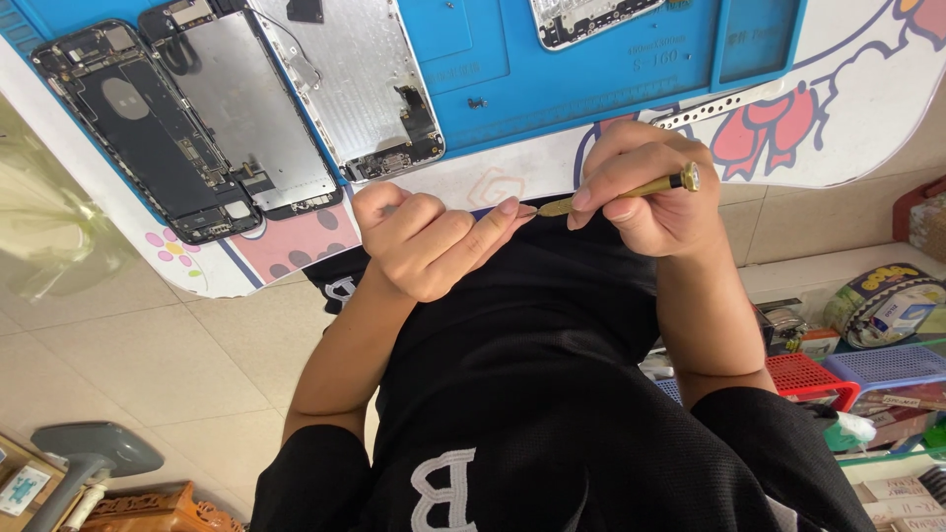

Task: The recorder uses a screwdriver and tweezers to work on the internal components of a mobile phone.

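Observation:
My right hand [655, 202] grips a slim brass screwdriver [645, 186] near the table's front edge, tip pointing left. My left hand [424, 241] is curled, and its forefinger and thumb meet the screwdriver's tip; whether anything tiny sits between them I cannot tell. Both hands hover over my black shirt, just off the table. On the blue work mat [552, 69] lie an opened dark phone body [148, 128], a screen back plate [251, 108] and a second silver plate [360, 79].
Another phone part [581, 20] lies at the mat's top edge, and a thin perforated metal strip [709, 106] sits by my right hand. The white patterned table [847, 108] ends there. Red [813, 374] and blue [887, 365] baskets and a tape roll [882, 296] stand at right.

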